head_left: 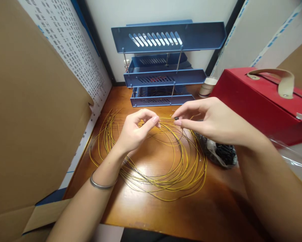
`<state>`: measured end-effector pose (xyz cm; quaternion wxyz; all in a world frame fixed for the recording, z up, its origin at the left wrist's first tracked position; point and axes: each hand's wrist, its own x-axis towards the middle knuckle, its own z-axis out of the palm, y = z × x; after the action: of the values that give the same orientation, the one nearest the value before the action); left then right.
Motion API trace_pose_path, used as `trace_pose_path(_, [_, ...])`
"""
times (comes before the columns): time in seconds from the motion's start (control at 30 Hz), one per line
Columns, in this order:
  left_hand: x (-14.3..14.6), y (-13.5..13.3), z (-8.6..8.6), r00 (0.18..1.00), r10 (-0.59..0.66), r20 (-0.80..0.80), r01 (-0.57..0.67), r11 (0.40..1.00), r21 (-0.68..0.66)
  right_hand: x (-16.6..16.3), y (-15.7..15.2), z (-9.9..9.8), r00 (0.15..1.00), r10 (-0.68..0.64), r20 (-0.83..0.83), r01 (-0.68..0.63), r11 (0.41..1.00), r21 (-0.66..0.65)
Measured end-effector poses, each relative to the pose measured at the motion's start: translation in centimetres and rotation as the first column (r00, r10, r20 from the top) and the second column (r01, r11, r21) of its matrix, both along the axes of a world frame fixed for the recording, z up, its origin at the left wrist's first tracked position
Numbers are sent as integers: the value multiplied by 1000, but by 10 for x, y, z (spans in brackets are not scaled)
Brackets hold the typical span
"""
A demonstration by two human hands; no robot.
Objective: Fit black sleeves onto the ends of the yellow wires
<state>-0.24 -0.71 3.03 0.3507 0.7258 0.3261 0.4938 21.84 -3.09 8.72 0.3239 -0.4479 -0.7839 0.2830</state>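
Yellow and dark wires (163,183) lie in a loose coil on the wooden desk (138,215). Above the coil's far side, my left hand (141,127) pinches a yellow wire between thumb and forefinger. Across a short gap, my right hand (206,119) holds a small black connector (176,118) between thumb and fingertips. A stretch of yellow wire runs between the two hands to the connector. Whether its end sits inside the connector is too small to tell. Below my right hand lies a clear plastic bag (223,154) of small black pieces.
A blue tiered tray rack (166,75) stands at the back against the white partition. To the right are a paper cup (208,87) and a red box (241,101) with a beige handle. A large cardboard box (35,101) borders the left side.
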Motion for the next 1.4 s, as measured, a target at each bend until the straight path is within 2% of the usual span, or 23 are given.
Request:
trace_pose_path(0.17, [0,-1,2,996,-3,-89,5,1000,28,-6,-2,-1,1000,24,-9,-25,999,-28])
trace_pose_path(0.53, [-17,7,5,995,99,33,-101,991,84,10,0,0,1000,-13,15,14,999,-46])
trace_pose_path(0.67, [-15,3,7,989,100,-109,-79,981,177,1,-2,0,999,-28,-24,27,999,-19])
trace_pose_path(0.77, [-9,-1,9,974,94,-207,-43,970,238,-8,-4,0,999,10,-34,-11,1000,-14])
trace_pose_path(0.93, [-4,-2,10,966,89,-242,-11,952,307,-11,-5,-2,999,51,-21,-51,998,-41])
trace_pose_path(1.1, [-7,1,8,959,200,-201,-121,930,348,-3,-3,1,999,49,-4,-49,998,-46])
trace_pose_path(1.27, [-5,1,1,907,394,-149,-295,847,443,9,2,1,1000,8,-18,-9,996,-84])
trace_pose_path(1.4, [0,-1,-3,875,418,-244,-252,824,507,7,1,0,999,1,-45,-5,996,-92])
